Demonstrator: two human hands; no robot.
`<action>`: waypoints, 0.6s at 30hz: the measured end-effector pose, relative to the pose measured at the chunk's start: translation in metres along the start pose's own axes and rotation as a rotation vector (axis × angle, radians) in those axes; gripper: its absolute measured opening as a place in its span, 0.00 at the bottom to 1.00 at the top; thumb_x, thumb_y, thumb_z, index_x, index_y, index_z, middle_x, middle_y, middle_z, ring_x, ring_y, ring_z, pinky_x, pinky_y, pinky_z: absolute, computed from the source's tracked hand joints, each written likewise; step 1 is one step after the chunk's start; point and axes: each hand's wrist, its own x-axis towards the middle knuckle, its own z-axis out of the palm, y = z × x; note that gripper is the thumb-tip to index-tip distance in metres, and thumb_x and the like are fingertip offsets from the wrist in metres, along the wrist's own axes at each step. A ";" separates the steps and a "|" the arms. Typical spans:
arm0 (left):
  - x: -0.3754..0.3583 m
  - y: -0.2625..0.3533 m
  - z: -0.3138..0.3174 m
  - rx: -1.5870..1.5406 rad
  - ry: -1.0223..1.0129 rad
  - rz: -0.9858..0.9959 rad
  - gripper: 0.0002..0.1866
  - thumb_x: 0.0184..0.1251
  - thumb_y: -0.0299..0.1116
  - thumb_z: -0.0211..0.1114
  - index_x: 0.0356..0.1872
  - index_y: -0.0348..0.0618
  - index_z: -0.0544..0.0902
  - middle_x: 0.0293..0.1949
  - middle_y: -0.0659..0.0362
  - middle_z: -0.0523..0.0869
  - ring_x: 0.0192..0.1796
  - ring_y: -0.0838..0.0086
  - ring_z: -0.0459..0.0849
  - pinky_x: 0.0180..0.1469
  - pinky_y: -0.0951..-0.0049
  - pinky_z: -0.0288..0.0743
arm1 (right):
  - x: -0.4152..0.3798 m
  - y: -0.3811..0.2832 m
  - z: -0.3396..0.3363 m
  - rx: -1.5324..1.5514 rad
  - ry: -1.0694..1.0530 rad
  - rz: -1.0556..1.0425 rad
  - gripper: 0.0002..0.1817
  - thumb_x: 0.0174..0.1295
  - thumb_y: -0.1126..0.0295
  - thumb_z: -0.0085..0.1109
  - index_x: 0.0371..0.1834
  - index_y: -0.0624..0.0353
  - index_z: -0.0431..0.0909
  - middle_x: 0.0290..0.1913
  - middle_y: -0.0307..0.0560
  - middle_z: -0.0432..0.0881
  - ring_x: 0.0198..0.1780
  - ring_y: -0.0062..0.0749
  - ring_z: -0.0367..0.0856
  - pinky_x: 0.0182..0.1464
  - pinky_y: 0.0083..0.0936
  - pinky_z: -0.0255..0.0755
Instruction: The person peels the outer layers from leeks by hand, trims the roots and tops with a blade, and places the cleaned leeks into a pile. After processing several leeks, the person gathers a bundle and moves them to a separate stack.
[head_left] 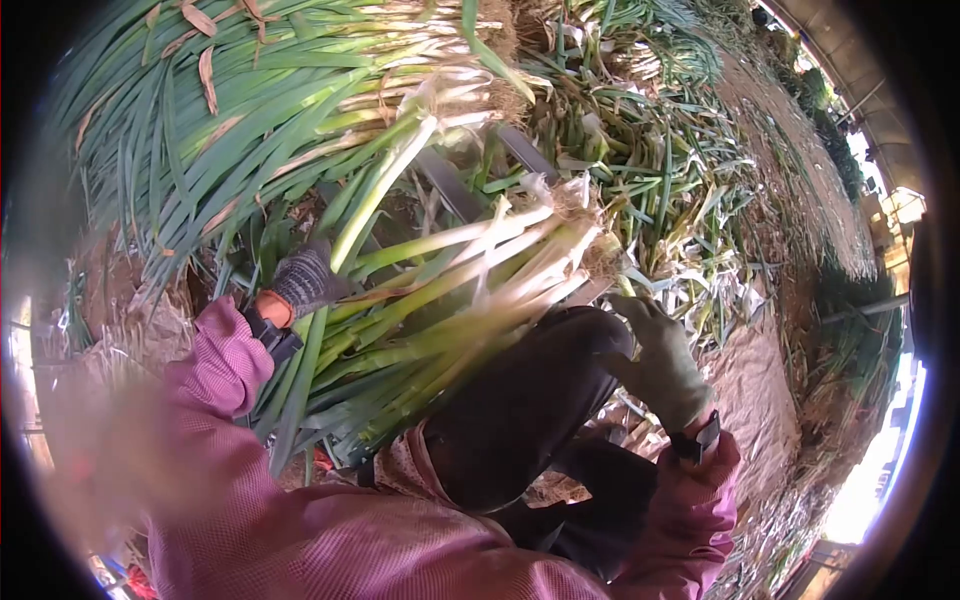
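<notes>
Grey-gloved left hand (306,280) at green stalks (418,297), fingers unclear; right hand (662,362), fingers apart.

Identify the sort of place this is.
Probably a covered farm work area, perhaps a greenhouse: heaped leek-like stalks, leaf scraps littering the ground, and what looks like a curved roof at the edge.

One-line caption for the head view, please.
Gloved left hand at a bundle of long green stalks by the bent knee, gloved right hand near their pale root ends, a bigger heap beyond.
</notes>
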 end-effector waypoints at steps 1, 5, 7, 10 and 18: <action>-0.006 0.001 0.000 -0.016 0.015 0.014 0.38 0.42 0.43 0.73 0.57 0.32 0.76 0.42 0.39 0.84 0.46 0.47 0.84 0.51 0.57 0.78 | 0.014 -0.015 0.002 -0.015 -0.064 -0.022 0.26 0.48 0.70 0.69 0.52 0.63 0.75 0.49 0.61 0.81 0.52 0.57 0.80 0.53 0.42 0.75; -0.016 -0.015 0.014 -0.088 0.094 0.045 0.30 0.44 0.39 0.69 0.50 0.30 0.79 0.38 0.38 0.84 0.42 0.48 0.84 0.45 0.57 0.78 | 0.081 -0.069 0.033 -0.049 -0.282 -0.246 0.38 0.48 0.63 0.71 0.63 0.65 0.67 0.54 0.62 0.76 0.53 0.55 0.78 0.56 0.40 0.74; -0.029 -0.013 0.009 -0.239 0.109 0.202 0.24 0.45 0.40 0.69 0.42 0.32 0.81 0.34 0.39 0.84 0.38 0.49 0.84 0.41 0.56 0.78 | 0.108 -0.090 0.067 -0.073 -0.205 -0.334 0.39 0.49 0.62 0.70 0.64 0.66 0.65 0.55 0.64 0.74 0.54 0.56 0.77 0.58 0.39 0.74; -0.058 -0.013 -0.002 -0.234 -0.028 0.333 0.15 0.50 0.33 0.68 0.39 0.38 0.81 0.25 0.44 0.81 0.29 0.50 0.82 0.32 0.60 0.76 | 0.143 -0.113 0.119 -0.259 0.001 -0.551 0.28 0.50 0.67 0.65 0.55 0.67 0.74 0.59 0.57 0.74 0.68 0.54 0.64 0.57 0.39 0.73; -0.078 -0.025 -0.053 -0.610 -0.145 0.137 0.18 0.51 0.38 0.77 0.36 0.35 0.82 0.28 0.59 0.84 0.33 0.77 0.83 0.37 0.73 0.78 | 0.202 -0.055 0.060 -0.242 -0.106 -0.067 0.20 0.61 0.58 0.59 0.50 0.61 0.77 0.38 0.51 0.83 0.36 0.39 0.83 0.42 0.37 0.80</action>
